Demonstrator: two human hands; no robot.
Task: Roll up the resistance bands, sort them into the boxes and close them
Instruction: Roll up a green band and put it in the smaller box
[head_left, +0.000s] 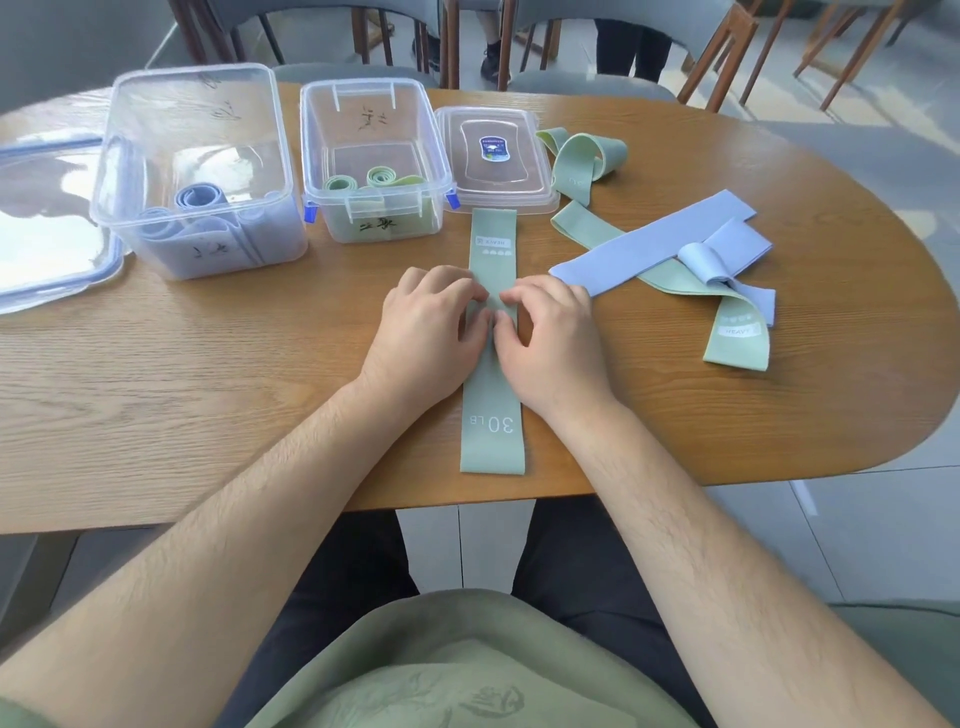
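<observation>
Far L, big lid (47, 228) lying flat on worktop (208, 389). Next, large clear box (130, 156) sitting open w/ blue rolls (200, 200) inside. Beside it, small clear box (317, 135) sitting open, holding green rolls (374, 179). Small lid (496, 156) lying just R of it. Centre: flat green band (493, 374) lying lengthwise on worktop, far end just by small lid. L hand (431, 322) and R hand (550, 338) both working its mid section, each grip clamped on it, fingers curled, thumbs nearly meeting. Further R, loose bands lying together: looped green band (582, 156) at back, blue band (654, 239) crossing over another green strip (737, 338).
</observation>
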